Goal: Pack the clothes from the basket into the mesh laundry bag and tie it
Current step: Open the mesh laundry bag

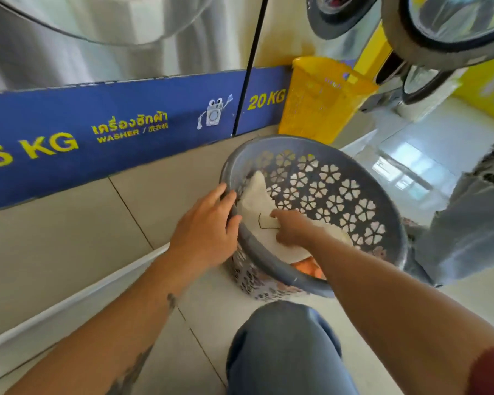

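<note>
A round grey laundry basket (382, 212) with flower-shaped cut-outs stands tilted toward me on the tiled floor. Inside lies a white cloth (255, 206) with a thin dark line drawn on it, and some orange fabric (308, 266) shows beneath it near the front rim. My left hand (206, 226) grips the basket's left rim, fingers over the edge. My right hand (291, 228) reaches into the basket and holds the white cloth with curled fingers. No mesh bag is visible.
A yellow plastic basket (322, 101) stands behind, against the blue washer base panel (111, 126). Open washer doors (445, 32) hang at the upper right. A grey garment or bag (468, 223) sits right of the basket. My knee (285, 346) is in front.
</note>
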